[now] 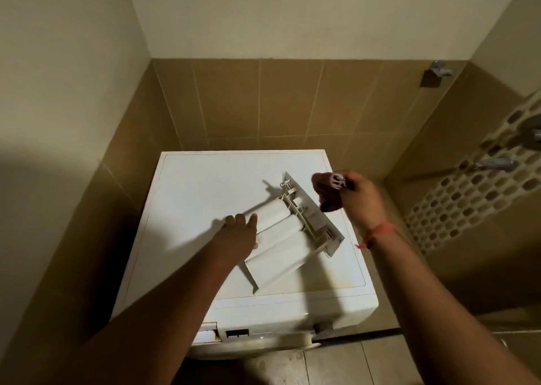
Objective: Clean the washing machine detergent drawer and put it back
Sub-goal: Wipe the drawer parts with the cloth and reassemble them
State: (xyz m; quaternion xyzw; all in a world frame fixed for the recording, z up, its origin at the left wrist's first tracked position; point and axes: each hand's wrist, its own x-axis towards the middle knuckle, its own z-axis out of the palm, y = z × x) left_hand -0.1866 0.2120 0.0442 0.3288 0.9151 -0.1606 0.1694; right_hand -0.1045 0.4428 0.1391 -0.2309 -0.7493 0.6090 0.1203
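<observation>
Drawer [288, 239] lies upside down on top of the washing machine [205, 185]. Left hand [241, 229] rests on its near end with fingers straight. Right hand [361, 197] (raised beside the drawer's front) grips a dark cloth [326, 194] and a small pale part [337, 180].

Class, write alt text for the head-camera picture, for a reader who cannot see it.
A detergent drawer lies upside down on top of a white washing machine. The left hand rests on its end; the right hand holds a dark red cloth and a small white part above it.
</observation>
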